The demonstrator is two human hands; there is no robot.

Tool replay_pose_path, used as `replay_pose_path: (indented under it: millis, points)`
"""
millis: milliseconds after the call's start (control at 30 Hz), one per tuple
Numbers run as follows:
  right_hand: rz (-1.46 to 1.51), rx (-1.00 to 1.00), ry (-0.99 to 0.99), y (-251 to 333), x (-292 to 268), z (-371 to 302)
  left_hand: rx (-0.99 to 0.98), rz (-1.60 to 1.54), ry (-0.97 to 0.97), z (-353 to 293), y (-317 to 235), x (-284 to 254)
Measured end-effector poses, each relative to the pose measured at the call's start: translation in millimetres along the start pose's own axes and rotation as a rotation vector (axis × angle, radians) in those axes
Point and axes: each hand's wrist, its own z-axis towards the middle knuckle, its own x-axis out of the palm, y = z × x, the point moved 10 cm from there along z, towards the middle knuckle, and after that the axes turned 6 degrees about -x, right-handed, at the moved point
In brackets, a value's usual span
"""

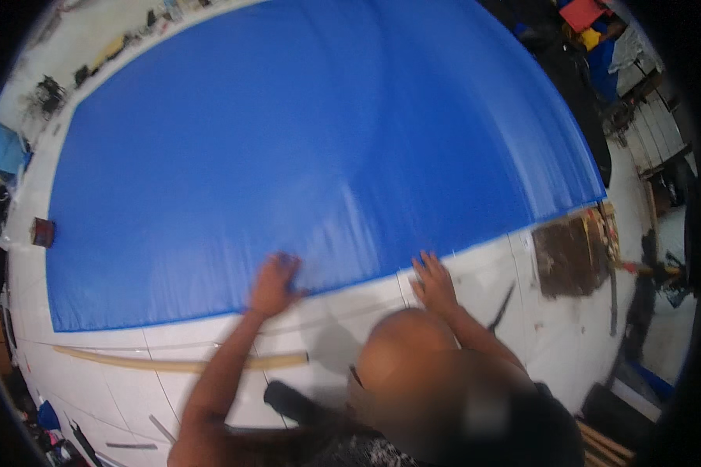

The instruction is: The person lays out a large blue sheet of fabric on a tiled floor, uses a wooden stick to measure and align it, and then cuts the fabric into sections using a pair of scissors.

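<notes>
A large blue sheet [288, 156], smooth and slightly shiny with faint ripples, is spread over the white tiled floor. My left hand [273, 286] rests on its near edge, fingers and thumb apart. Farther right, my right hand [435, 286] reaches the same edge with its fingers spread, the fingertips at the blue border. Neither hand appears to hold anything. Between my forearms, a rounded bare-skinned form [405, 335] covers part of the floor; it is blurred lower down.
A long yellowish strip [183, 364] lies on the tiles [483, 272] before the sheet, near a black roll-like object [292, 401]. A dark red can [43, 232] stands at the left edge. A brown board [570, 261] lies at right. Clutter lines both sides.
</notes>
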Motion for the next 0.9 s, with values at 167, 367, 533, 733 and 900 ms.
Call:
replay_pose_path:
  millis: [167,367,533,733,900]
  points:
    - [0.159,0.371,-0.108,-53.4,-46.6,-110.0,0.149,-0.023,-0.081,37.2,-140.9,89.0]
    - [0.29,1.125,-0.228,-126.4,-18.3,-311.1,0.177,0.034,-0.133,37.6,-146.8,108.8]
    - [0.238,1.171,-0.249,-154.1,5.5,-353.7,0.284,0.024,-0.172,42.3,-159.3,109.8]
    - [0.326,1.063,-0.253,-138.0,-30.3,-320.6,0.258,0.071,-0.149,48.0,-177.6,107.6]
    - [0.223,1.135,-0.106,-149.5,-29.6,-321.4,0.229,0.056,-0.145,52.9,-181.5,117.9]
